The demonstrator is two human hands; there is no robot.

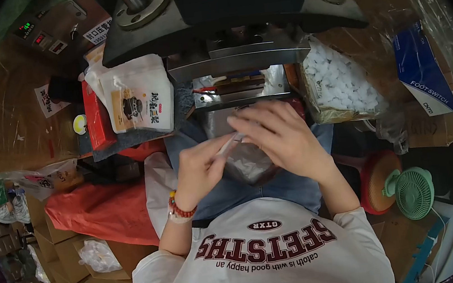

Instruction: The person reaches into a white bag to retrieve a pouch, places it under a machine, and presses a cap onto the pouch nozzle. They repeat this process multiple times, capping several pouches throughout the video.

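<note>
Over the lap, my left hand (200, 167) pinches a small whitish piece (228, 144) between thumb and fingers. My right hand (283, 139) is just right of it, its fingers bent over the far end of that piece and slightly blurred; whether it grips the piece is unclear. Below and behind both hands lies a clear plastic bag (249, 164). Beyond them is the press machine (239, 58) with its metal plate. A stack of printed white pouches (142, 98) lies to the left, and a box of small white pieces (338, 80) stands to the right.
A red box (98, 116) stands beside the pouches. The control panel (49, 36) is at the upper left. At the right are a blue foot switch box (424, 72), a green fan (415, 192) and a red round stool (378, 179). Cardboard boxes (77, 261) lie at the lower left.
</note>
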